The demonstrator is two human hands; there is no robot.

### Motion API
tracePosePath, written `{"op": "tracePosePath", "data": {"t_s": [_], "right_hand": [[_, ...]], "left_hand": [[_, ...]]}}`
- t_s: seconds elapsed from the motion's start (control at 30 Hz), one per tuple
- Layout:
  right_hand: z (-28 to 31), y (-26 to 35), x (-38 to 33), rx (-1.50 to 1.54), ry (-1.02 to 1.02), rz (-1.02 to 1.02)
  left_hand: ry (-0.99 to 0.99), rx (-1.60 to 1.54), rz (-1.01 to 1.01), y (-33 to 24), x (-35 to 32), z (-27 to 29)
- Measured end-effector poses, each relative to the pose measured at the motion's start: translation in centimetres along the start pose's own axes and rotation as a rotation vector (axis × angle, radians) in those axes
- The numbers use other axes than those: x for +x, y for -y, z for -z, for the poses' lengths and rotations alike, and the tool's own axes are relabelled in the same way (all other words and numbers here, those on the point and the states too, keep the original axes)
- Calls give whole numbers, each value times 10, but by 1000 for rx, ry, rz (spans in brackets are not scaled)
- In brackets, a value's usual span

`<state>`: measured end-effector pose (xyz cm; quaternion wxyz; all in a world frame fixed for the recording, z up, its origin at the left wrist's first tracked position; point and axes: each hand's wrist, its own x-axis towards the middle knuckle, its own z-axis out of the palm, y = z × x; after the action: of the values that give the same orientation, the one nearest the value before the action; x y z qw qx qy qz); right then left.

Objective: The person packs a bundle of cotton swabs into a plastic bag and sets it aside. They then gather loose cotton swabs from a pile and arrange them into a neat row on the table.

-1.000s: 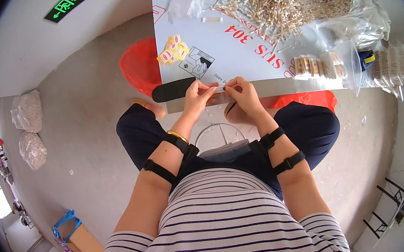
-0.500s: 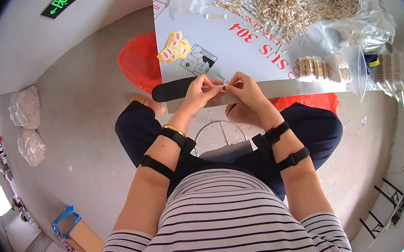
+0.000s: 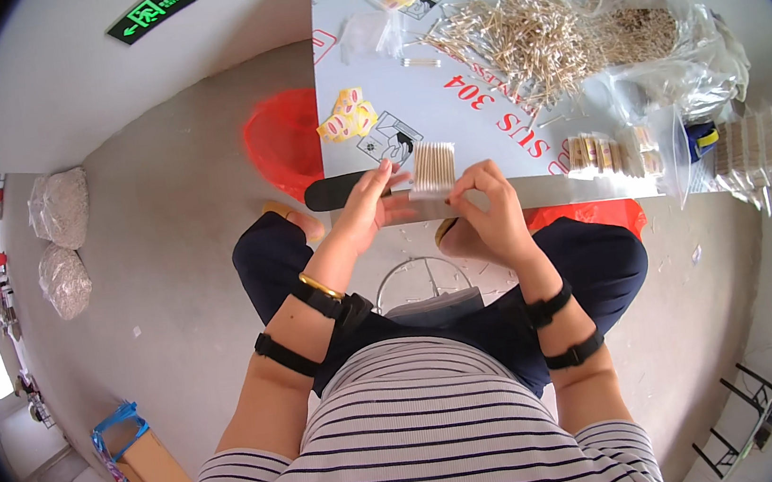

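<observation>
A flat row of cotton swabs in what looks like a small clear bag (image 3: 433, 168) is at the table's near edge. My right hand (image 3: 494, 214) pinches its lower right corner between thumb and fingertips. Just left of the bag, my left hand (image 3: 371, 206) is open, its fingers apart and slightly blurred. Under its fingertips lies a black strip (image 3: 331, 193) that sticks out past the table's left corner. Beyond the hands, several yellow and white paper labels (image 3: 348, 117) lie on the table.
A big heap of loose cotton swabs (image 3: 525, 44) spills from a clear plastic bag (image 3: 716, 42) on the table (image 3: 479, 140). Filled packs (image 3: 600, 156) stand at right, beside more stacked packs (image 3: 749, 152). Empty clear bags (image 3: 372, 35) lie at the far left. A red plastic bag (image 3: 283, 143) hangs beside the table.
My left hand has released its pinch, opened and moved slightly left. The bag of swabs, hardly visible before, now shows its face in my right hand. The view has shifted a little.
</observation>
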<state>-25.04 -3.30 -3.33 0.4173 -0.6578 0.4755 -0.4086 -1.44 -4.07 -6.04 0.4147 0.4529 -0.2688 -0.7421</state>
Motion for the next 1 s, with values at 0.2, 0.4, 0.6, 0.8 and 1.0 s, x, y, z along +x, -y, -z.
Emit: {"op": "tracePosePath", "data": {"t_s": [0.2, 0.4, 0.6, 0.8, 1.0], "right_hand": [[7, 60, -32, -204, 86, 227], [11, 89, -48, -56, -108, 289], [27, 102, -58, 386, -47, 157], [34, 125, -64, 206, -91, 312], [41, 133, -66, 139, -127, 371]], "left_hand": [[139, 150, -182, -29, -44, -35], [232, 193, -492, -54, -94, -75], [269, 554, -745, -79, -129, -100], [262, 689, -1008, -83, -132, -112], [247, 740, -999, -86, -141, -115]]}}
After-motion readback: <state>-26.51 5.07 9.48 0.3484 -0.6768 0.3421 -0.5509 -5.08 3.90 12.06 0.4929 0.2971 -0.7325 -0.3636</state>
